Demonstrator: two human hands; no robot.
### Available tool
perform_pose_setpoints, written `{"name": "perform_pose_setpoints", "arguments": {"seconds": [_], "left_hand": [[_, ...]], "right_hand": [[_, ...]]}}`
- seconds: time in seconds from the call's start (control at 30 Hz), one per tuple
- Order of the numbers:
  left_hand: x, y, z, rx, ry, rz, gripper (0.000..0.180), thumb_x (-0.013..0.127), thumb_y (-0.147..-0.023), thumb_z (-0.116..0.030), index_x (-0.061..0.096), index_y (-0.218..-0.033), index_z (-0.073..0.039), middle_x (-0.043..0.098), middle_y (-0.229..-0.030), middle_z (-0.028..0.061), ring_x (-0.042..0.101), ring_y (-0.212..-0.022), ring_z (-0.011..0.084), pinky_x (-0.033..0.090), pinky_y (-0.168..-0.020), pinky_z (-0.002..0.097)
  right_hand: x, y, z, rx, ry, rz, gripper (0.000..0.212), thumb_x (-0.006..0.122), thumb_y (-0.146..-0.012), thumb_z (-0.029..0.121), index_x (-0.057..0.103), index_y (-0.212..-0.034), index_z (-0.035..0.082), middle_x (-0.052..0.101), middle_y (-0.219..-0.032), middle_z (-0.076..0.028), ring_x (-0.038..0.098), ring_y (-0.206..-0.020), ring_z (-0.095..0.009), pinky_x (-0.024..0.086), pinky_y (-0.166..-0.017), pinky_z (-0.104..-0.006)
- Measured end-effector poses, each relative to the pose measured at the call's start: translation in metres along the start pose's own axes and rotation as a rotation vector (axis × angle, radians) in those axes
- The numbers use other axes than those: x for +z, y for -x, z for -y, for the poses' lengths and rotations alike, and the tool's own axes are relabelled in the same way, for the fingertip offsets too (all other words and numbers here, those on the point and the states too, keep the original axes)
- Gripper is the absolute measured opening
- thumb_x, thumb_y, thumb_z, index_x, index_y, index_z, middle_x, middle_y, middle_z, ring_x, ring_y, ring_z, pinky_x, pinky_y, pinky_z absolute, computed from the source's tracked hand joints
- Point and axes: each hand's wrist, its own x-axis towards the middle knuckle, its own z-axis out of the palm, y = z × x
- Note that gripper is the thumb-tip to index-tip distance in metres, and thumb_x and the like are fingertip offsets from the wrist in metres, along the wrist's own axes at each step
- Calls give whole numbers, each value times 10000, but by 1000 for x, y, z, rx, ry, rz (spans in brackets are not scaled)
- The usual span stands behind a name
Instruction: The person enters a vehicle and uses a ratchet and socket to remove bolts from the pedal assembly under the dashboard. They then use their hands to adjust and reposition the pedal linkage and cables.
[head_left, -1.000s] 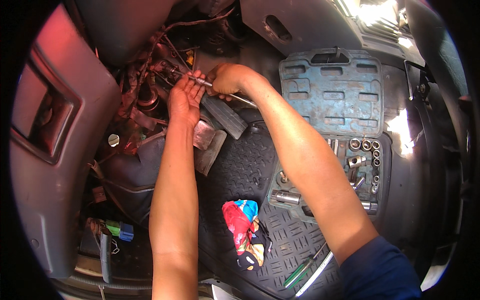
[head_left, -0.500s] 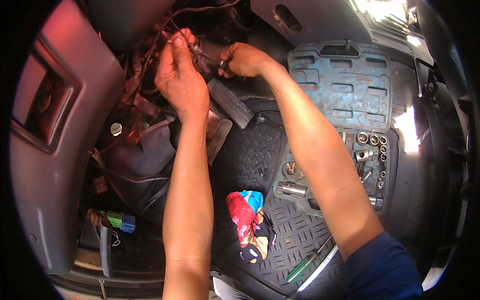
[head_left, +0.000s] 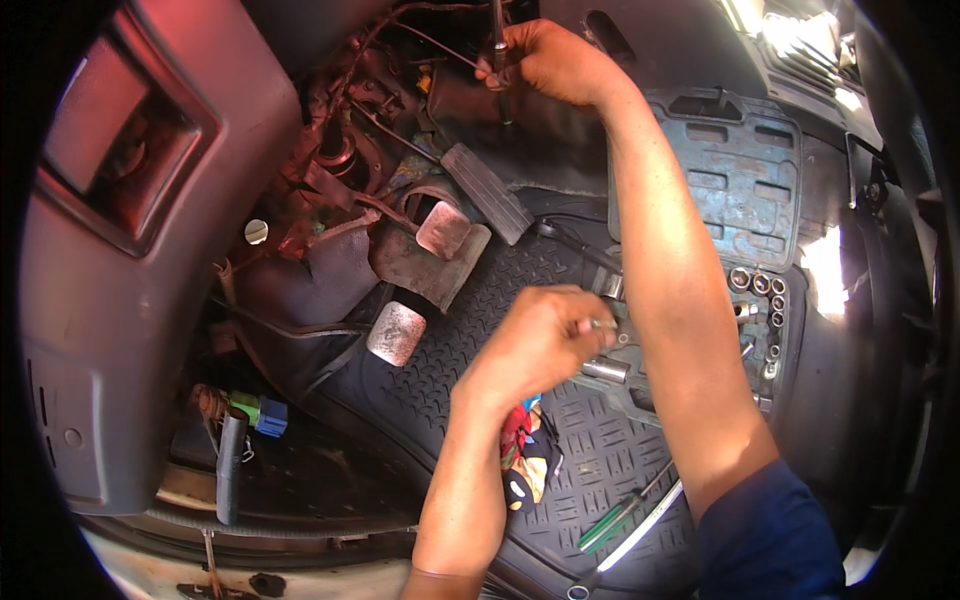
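My right hand (head_left: 555,62) is up by the dashboard, its fingers closed round a slim upright tool (head_left: 500,38) with dark and chrome sections. A thin cable (head_left: 435,42) runs from the upper left to its fingertips; I cannot tell whether they grip it. Lower down, my left hand (head_left: 535,340) hovers beside the open socket set case (head_left: 735,180), pinching a small metal piece (head_left: 603,324) whose kind is unclear. A chrome cylindrical socket (head_left: 606,371) lies just under that hand. My right forearm hides part of the case's tray.
Three pedals stand left of centre: a long accelerator pedal (head_left: 487,193) and two worn pads (head_left: 444,230), (head_left: 397,333). On the ribbed floor mat (head_left: 590,455) lie a colourful cloth (head_left: 530,465), a green-handled screwdriver (head_left: 608,528) and a chrome spanner (head_left: 640,535).
My left hand has come down from beneath the dashboard to the socket case, moving right. The right hand has risen and shifted right, and the tool in it now stands upright.
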Motion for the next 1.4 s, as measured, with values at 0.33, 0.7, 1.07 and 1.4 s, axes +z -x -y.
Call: {"name": "perform_pose_setpoints", "arguments": {"seconds": [0.33, 0.7, 1.07, 1.4], "left_hand": [[1, -4, 12, -70, 167, -535, 287, 709, -983, -180, 682, -1226, -28, 700, -979, 38, 632, -759, 88, 495, -649, 244], [-71, -59, 31, 148, 1067, -819, 428, 559, -1078, -351, 538, -1342, -14, 624, -1251, 124, 634, -1120, 266, 522, -960, 392], [-161, -91, 74, 154, 1573, -978, 234, 399, -1072, -230, 554, -1167, -81, 667, -1131, 92, 662, -1127, 266, 525, -1056, 464], [-126, -73, 47, 411, 1640, -887, 226, 456, -1075, -247, 613, -1138, -97, 700, -1117, 75, 664, -1066, 242, 542, -971, 407]], "right_hand": [[8, 22, 42, 232, 510, 322, 262, 782, -806, 83, 792, -1065, 123, 769, -934, -60, 706, -925, -197, 527, -844, -346], [43, 42, 164, 224, 980, 565, 321, 609, -798, 138, 753, -1036, -22, 730, -985, -278, 719, -941, -407, 562, -810, -458], [79, 33, 193, 376, 898, 136, 307, 597, -799, 96, 738, -1021, -63, 716, -979, -324, 711, -969, -435, 564, -845, -462], [84, 47, 175, 146, 622, 67, 347, 627, -844, 151, 730, -1106, -51, 705, -1049, -338, 706, -1026, -447, 557, -905, -461]]}}
